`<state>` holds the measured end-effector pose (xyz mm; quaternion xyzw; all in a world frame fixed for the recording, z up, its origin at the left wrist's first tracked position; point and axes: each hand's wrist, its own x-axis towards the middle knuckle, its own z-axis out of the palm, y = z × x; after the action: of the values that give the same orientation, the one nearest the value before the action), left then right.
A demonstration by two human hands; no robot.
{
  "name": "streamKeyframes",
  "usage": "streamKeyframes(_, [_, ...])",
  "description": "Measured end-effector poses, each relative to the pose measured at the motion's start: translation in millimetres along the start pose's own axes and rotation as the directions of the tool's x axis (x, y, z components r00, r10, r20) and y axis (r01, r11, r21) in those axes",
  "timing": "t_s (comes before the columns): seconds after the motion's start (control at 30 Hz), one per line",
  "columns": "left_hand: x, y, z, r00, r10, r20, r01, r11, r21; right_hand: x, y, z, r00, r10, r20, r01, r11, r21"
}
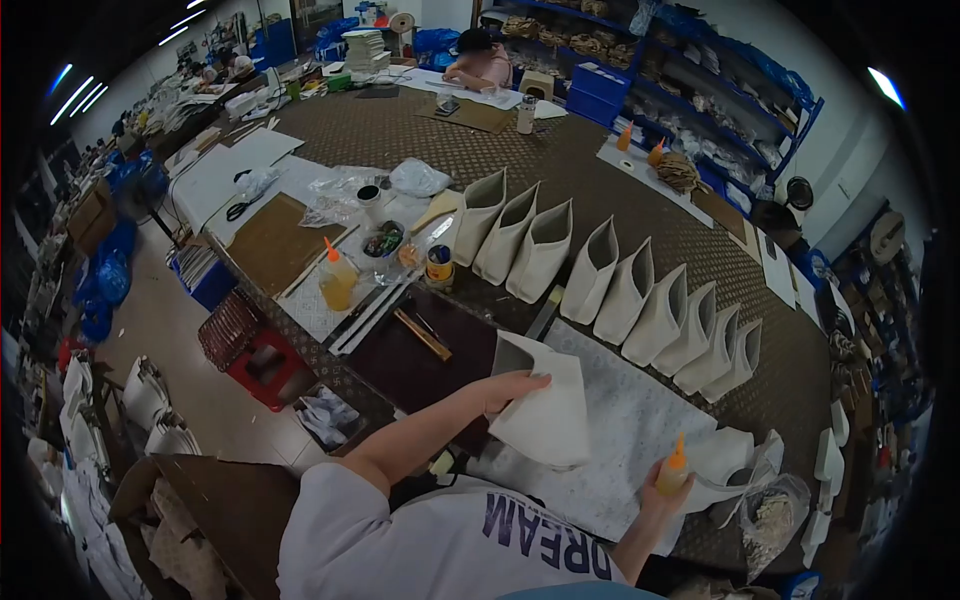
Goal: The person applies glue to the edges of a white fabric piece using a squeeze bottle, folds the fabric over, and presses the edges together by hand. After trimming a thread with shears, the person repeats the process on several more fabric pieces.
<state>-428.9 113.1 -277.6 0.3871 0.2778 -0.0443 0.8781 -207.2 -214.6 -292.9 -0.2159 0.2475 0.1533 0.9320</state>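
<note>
Here, seen from a camera on the wearer's head, two bare hands work well apart over a large brown patterned surface (370, 125) in a crowded workshop. The left hand (515, 390) grips an off-white bag (550, 415), thumb on the near face, holding it tilted in front of the wearer's body. The right hand (660, 502), lower and farther right, is wrapped around a squeeze bottle (671, 474) with an orange nozzle pointing up. Beneath and between them lies a pale, marked sheet (625, 400).

Beyond the sheet, nine similar off-white bags (655, 318) stand upright with open tops in a slanting row: three, a gap, then six. Just beside the right hand, at the near right, sits a clear plastic bag (772, 520) of pale bits.

To the left of the held bag is a dark red board (400, 360) with a wooden-handled tool (425, 336) on it. Past that are a second orange-tipped bottle (338, 285) containing yellow liquid, a yellow tin (440, 264) and, farther off, black-handled scissors (237, 211). A red stool (265, 368) stands on the floor at left. Across the surface sits another person (487, 68), near packed blue shelves (715, 85).
</note>
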Motion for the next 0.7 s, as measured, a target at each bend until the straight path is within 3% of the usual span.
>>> streamKeyframes(0.13, [0.5, -12.8, -9.5, 0.984, 0.152, 0.096, -0.09, 0.877, -0.471, -20.7, 83.7, 77.3, 0.971, -0.061, 0.233, 0.104, 0.979, -0.174])
streamKeyframes(0.27, [-53.2, -2.6, -24.4, 0.934, 0.313, 0.171, -0.051, 0.591, -0.805, -55.1, 173.5, 138.1, 0.931, -0.075, 0.356, 0.182, 0.944, -0.276])
streamKeyframes(0.3, [-50.2, -11.6, -39.7, 0.906, 0.358, 0.225, -0.018, 0.564, -0.826, -59.7, 193.7, 146.3, 0.923, -0.052, 0.382, 0.173, 0.941, -0.291])
streamKeyframes(0.43, [-63.2, -28.1, -66.0, 0.906, 0.414, 0.088, -0.156, 0.52, -0.84, -65.3, 262.3, 158.7, 0.873, -0.074, 0.483, 0.297, 0.865, -0.404])
streamKeyframes(0.47, [-63.8, -30.9, -70.7, 0.891, 0.447, 0.082, -0.165, 0.486, -0.859, -60.1, 267.6, 163.1, 0.878, -0.041, 0.476, 0.253, 0.886, -0.39])
streamKeyframes(0.57, [-66.4, -25.2, -75.2, 0.844, 0.532, 0.071, -0.185, 0.411, -0.893, -36.0, 296.2, 165.2, 0.81, -0.218, 0.545, 0.463, 0.809, -0.364])
streamKeyframes(0.6, [-70.3, -25.0, -71.6, 0.831, 0.552, 0.07, -0.184, 0.392, -0.901, -44.9, 303.1, 175.1, 0.77, -0.204, 0.604, 0.509, 0.768, -0.39])
streamKeyframes(0.63, [-70.3, -27.8, -70.9, 0.858, 0.514, 0.028, -0.219, 0.414, -0.884, -29.9, 308.6, 168.1, 0.571, -0.228, 0.789, 0.762, 0.506, -0.405])
streamKeyframes(0.7, [-69.6, -33.9, -64.1, 0.907, 0.41, -0.091, -0.306, 0.495, -0.814, 8.0, 323.5, 145.6, 0.25, -0.156, 0.956, 0.96, 0.17, -0.223])
